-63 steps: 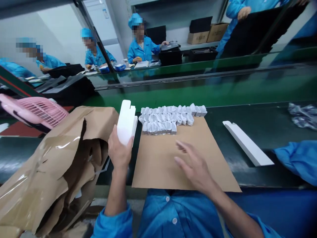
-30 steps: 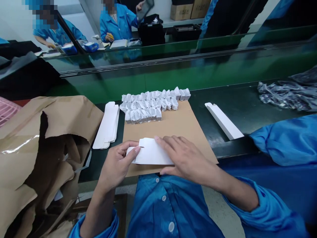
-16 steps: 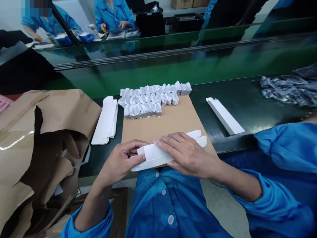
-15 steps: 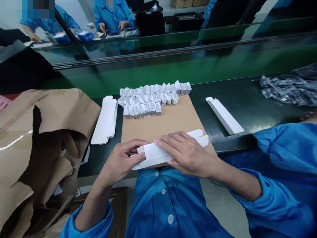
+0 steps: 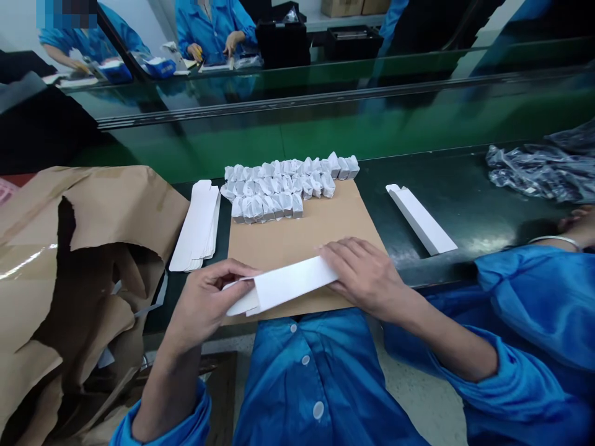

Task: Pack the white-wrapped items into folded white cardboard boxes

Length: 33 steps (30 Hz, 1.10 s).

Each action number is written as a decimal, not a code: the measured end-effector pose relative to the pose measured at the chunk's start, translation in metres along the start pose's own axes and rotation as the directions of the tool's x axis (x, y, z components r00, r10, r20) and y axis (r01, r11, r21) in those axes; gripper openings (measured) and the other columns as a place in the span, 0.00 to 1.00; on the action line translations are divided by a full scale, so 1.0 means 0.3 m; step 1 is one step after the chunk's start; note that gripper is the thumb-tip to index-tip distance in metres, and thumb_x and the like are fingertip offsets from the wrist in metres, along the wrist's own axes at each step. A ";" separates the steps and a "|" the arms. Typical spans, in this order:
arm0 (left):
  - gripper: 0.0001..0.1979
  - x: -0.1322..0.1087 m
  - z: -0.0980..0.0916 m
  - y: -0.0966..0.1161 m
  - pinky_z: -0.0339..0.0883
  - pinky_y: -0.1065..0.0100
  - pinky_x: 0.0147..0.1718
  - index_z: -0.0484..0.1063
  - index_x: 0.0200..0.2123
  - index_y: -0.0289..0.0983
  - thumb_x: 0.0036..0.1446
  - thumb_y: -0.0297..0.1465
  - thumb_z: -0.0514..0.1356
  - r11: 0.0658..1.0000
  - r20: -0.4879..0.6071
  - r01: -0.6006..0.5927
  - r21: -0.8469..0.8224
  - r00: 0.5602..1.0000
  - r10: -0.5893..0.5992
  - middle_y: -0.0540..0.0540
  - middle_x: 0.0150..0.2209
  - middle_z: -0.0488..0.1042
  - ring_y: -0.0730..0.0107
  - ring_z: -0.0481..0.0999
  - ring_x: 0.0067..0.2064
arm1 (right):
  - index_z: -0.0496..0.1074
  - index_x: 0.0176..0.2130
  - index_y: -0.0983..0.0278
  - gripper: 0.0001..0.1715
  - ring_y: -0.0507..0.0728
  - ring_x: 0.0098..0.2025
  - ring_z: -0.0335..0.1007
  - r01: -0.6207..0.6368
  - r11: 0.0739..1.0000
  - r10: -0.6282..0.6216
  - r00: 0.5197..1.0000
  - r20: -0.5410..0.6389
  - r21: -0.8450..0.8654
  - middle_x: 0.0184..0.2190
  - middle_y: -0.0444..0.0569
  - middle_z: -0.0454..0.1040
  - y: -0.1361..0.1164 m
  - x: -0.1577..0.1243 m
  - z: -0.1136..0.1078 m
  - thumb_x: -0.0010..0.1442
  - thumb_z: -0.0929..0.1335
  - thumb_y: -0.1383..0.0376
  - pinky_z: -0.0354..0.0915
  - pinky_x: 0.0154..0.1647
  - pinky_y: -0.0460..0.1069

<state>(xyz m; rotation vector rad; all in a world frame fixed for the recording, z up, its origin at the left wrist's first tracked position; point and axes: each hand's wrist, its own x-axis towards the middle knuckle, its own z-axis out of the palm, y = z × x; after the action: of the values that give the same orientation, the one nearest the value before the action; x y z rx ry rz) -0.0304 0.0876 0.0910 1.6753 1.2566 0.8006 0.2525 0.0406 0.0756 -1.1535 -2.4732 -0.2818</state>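
Note:
A long white carton (image 5: 292,284) is held between my two hands above the brown cardboard sheet (image 5: 320,229). At its left end, where loose flaps stick out, my left hand (image 5: 211,297) pinches with thumb and fingers. My right hand (image 5: 365,272) wraps over the other end and hides it. Several small pieces in white wrapping (image 5: 279,183) stand in three rows on the far part of the sheet. Left of the sheet lies a stack of flat white cartons (image 5: 195,226). To the right rests another white carton (image 5: 422,220), formed into a long box.
A torn brown paper-lined box (image 5: 116,210) stands at the left. Clear plastic bags (image 5: 534,173) lie on the dark green bench at far right, near a neighbour's sleeve (image 5: 543,297). A green partition (image 5: 325,136) runs behind; people in blue work beyond it.
The carton has gone from partly folded to a squarer tube shape. My right hand has slid to its right end, covering the flaps there; my left hand has shifted slightly left.

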 end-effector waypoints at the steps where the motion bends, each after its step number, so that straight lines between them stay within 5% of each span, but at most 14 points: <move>1: 0.09 -0.006 0.004 0.000 0.70 0.71 0.27 0.78 0.37 0.39 0.53 0.35 0.64 0.997 -0.103 -0.024 -0.070 0.995 0.017 0.49 0.30 0.79 0.70 0.76 0.28 | 0.66 0.58 0.75 0.23 0.67 0.48 0.73 -0.044 0.999 0.044 0.999 -0.014 -0.006 0.47 0.65 0.76 0.020 -0.010 0.005 0.66 0.63 0.67 0.70 0.48 0.61; 2: 0.12 -0.015 0.020 0.003 0.72 0.70 0.28 0.76 0.43 0.41 0.55 0.36 0.63 0.987 -0.250 -0.084 -0.138 0.967 0.048 0.49 0.32 0.78 0.70 0.77 0.29 | 0.67 0.57 0.74 0.23 0.66 0.47 0.74 -0.092 0.996 0.092 0.995 -0.039 -0.008 0.47 0.64 0.76 0.035 -0.018 0.013 0.66 0.63 0.65 0.71 0.46 0.59; 4: 0.21 -0.039 0.088 0.016 0.75 0.64 0.36 0.67 0.56 0.45 0.60 0.40 0.59 0.941 -0.546 -0.271 -0.201 0.829 0.123 0.47 0.42 0.78 0.66 0.80 0.36 | 0.67 0.56 0.73 0.22 0.65 0.44 0.75 -0.214 0.976 0.210 0.972 -0.107 -0.029 0.45 0.63 0.77 0.041 -0.023 0.040 0.67 0.63 0.63 0.71 0.42 0.57; 6: 0.33 -0.060 0.188 0.032 0.74 0.57 0.47 0.53 0.65 0.47 0.60 0.48 0.57 0.913 -0.625 -0.373 -0.168 0.756 0.194 0.40 0.57 0.70 0.58 0.77 0.52 | 0.68 0.56 0.73 0.23 0.64 0.42 0.75 -0.311 0.948 0.295 0.940 -0.172 -0.072 0.44 0.64 0.77 0.000 -0.015 0.081 0.67 0.62 0.62 0.71 0.40 0.56; 8: 0.46 -0.061 0.282 0.043 0.71 0.54 0.52 0.36 0.69 0.46 0.57 0.55 0.56 0.931 -0.505 -0.325 -0.165 0.839 0.203 0.34 0.65 0.59 0.51 0.70 0.60 | 0.66 0.57 0.75 0.25 0.66 0.42 0.74 -0.323 0.943 0.302 0.934 -0.194 -0.087 0.45 0.67 0.77 -0.079 0.001 0.127 0.68 0.61 0.61 0.70 0.40 0.57; 10: 0.54 -0.037 0.334 0.044 0.72 0.55 0.51 0.25 0.69 0.45 0.55 0.53 0.60 0.956 -0.475 -0.239 -0.171 0.870 0.133 0.30 0.65 0.57 0.51 0.73 0.57 | 0.61 0.61 0.77 0.28 0.68 0.47 0.73 -0.284 0.959 0.274 0.945 -0.176 -0.029 0.49 0.70 0.74 -0.165 0.014 0.155 0.68 0.61 0.61 0.70 0.43 0.59; 13: 0.51 0.011 0.319 0.031 0.72 0.56 0.50 0.38 0.69 0.43 0.51 0.44 0.67 0.987 -0.576 -0.145 -0.072 0.813 0.077 0.32 0.65 0.57 0.53 0.76 0.52 | 0.54 0.66 0.73 0.40 0.67 0.54 0.70 -0.228 0.928 0.247 0.969 -0.028 0.293 0.55 0.68 0.71 -0.219 0.035 0.123 0.65 0.65 0.52 0.70 0.50 0.60; 15: 0.45 0.020 0.285 0.021 0.69 0.56 0.53 0.51 0.66 0.41 0.48 0.40 0.68 0.991 -0.558 -0.127 0.045 0.819 0.130 0.35 0.65 0.58 0.51 0.72 0.55 | 0.51 0.68 0.67 0.46 0.63 0.53 0.71 -0.289 0.793 0.316 0.948 0.044 0.537 0.55 0.61 0.71 -0.191 0.064 0.067 0.62 0.68 0.47 0.71 0.50 0.57; 18: 0.42 -0.003 0.262 0.014 0.68 0.58 0.53 0.56 0.63 0.40 0.47 0.39 0.68 0.970 -0.445 -0.201 0.137 0.862 0.242 0.37 0.62 0.61 0.51 0.70 0.58 | 0.59 0.64 0.61 0.33 0.56 0.47 0.72 -0.304 0.599 0.432 0.902 0.021 0.741 0.51 0.53 0.73 -0.116 0.128 0.003 0.65 0.68 0.56 0.71 0.46 0.52; 22: 0.32 -0.044 0.263 0.013 0.71 0.63 0.47 0.62 0.56 0.39 0.47 0.35 0.65 0.941 -0.363 -0.280 0.189 0.871 0.332 0.41 0.53 0.68 0.57 0.73 0.52 | 0.73 0.51 0.64 0.17 0.55 0.41 0.71 -0.115 0.580 0.263 0.963 -0.052 0.807 0.42 0.51 0.75 -0.084 0.184 0.007 0.62 0.70 0.61 0.70 0.43 0.50; 25: 0.26 -0.050 0.247 0.006 0.71 0.63 0.43 0.65 0.50 0.40 0.48 0.36 0.65 0.924 -0.321 -0.295 0.242 0.875 0.363 0.44 0.47 0.70 0.61 0.75 0.46 | 0.75 0.47 0.63 0.14 0.55 0.41 0.73 -0.100 0.545 0.248 0.968 -0.046 0.833 0.41 0.50 0.77 -0.091 0.178 0.016 0.62 0.70 0.62 0.70 0.42 0.50; 27: 0.24 -0.046 0.233 0.002 0.71 0.64 0.41 0.65 0.49 0.40 0.48 0.36 0.65 0.917 -0.300 -0.300 0.264 0.878 0.373 0.45 0.45 0.70 0.62 0.75 0.44 | 0.76 0.47 0.63 0.12 0.53 0.38 0.74 -0.147 0.400 0.405 0.914 -0.031 0.905 0.42 0.50 0.78 -0.080 0.170 0.011 0.64 0.69 0.62 0.70 0.39 0.49; 30: 0.24 -0.042 0.228 0.003 0.71 0.67 0.37 0.64 0.48 0.41 0.48 0.34 0.65 0.907 -0.265 -0.318 0.277 0.882 0.390 0.47 0.43 0.70 0.66 0.75 0.40 | 0.75 0.43 0.64 0.13 0.50 0.30 0.74 -0.170 0.087 0.659 0.749 0.071 0.982 0.38 0.48 0.77 -0.044 0.184 0.011 0.66 0.67 0.59 0.69 0.32 0.47; 33: 0.23 -0.045 0.239 0.012 0.70 0.70 0.33 0.63 0.48 0.41 0.49 0.32 0.65 0.900 -0.202 -0.342 0.272 0.893 0.401 0.49 0.41 0.71 0.69 0.75 0.36 | 0.73 0.33 0.66 0.18 0.49 0.25 0.69 -0.209 -0.186 0.574 0.770 0.279 0.960 0.27 0.44 0.72 -0.019 0.220 0.029 0.64 0.67 0.54 0.65 0.26 0.45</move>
<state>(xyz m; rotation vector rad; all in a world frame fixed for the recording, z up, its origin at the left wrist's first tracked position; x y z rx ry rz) 0.0296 0.0554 0.0645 2.0956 1.2494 1.1697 0.2075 0.0854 0.0963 -0.9014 -1.1030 1.3372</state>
